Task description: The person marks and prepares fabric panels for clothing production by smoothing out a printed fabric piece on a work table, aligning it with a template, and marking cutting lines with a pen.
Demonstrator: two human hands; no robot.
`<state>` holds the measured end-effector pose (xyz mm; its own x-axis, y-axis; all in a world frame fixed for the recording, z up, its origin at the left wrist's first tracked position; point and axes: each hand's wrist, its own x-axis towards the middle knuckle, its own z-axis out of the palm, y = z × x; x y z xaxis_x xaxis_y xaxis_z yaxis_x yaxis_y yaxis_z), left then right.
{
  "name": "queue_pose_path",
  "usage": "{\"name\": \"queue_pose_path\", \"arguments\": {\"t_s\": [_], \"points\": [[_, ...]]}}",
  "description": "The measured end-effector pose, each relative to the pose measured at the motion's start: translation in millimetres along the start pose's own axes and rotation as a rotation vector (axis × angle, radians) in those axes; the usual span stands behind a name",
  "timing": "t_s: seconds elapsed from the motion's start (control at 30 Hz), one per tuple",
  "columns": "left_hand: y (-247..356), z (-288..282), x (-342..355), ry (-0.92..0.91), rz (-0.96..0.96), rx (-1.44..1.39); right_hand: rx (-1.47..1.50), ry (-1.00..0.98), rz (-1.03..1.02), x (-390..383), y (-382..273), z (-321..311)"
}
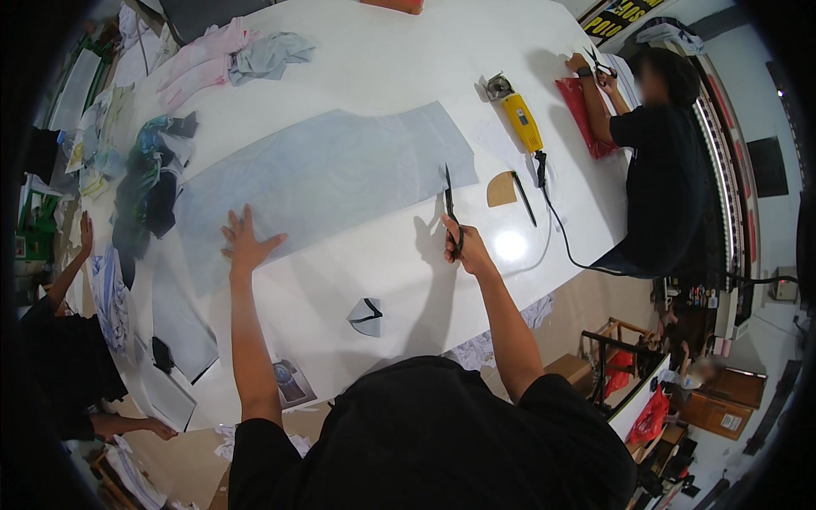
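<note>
A large sheet of pale blue-grey fabric (pixel 340 174) lies flat across the white table. On its left part my left hand (pixel 248 243) rests with fingers spread. In my right hand (pixel 464 245) is a pair of black scissors (pixel 450 200), fingers wrapped around the handles. The scissors point away from me, with their blades at the fabric's near right edge; whether they cut into it I cannot tell. Nearer to me lies a small pale cut piece with a black mark (pixel 366 317).
A yellow electric cloth cutter (pixel 520 119) with a black cord lies right, near a brown curved template (pixel 501 189) and a black pen (pixel 524 200). Crumpled fabrics (pixel 153 183) pile up left. A co-worker with scissors and red plastic (pixel 586 119) is far right; another person stands left.
</note>
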<state>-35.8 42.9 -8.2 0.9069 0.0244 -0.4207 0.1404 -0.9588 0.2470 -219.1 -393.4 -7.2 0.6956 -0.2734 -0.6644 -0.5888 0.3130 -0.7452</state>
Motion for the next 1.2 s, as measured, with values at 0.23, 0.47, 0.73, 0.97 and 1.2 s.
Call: {"name": "queue_pose_path", "arguments": {"t_s": [0.23, 0.47, 0.73, 0.97, 1.2], "points": [[-0.5, 0.5, -0.1, -0.003, 0.002, -0.01, 0.07, 0.034, -0.031, -2.5, 8.4, 12.8], [0.0, 0.6, -1.5, 0.002, 0.01, -0.027, 0.128, 0.064, -0.053, 0.5, 17.6, 23.8], [-1.5, 2.7, 0.2, 0.008, 0.009, -0.027, 0.185, 0.111, -0.095, 4.6, 23.8, 45.1], [-3.6, 2.6, -0.4, 0.016, 0.011, -0.026, 0.214, 0.148, -0.097, 4.0, 20.9, 58.8], [-2.7, 4.9, -0.1, 0.029, 0.01, -0.021, 0.289, 0.151, -0.103, 7.8, 21.3, 70.3]]}}
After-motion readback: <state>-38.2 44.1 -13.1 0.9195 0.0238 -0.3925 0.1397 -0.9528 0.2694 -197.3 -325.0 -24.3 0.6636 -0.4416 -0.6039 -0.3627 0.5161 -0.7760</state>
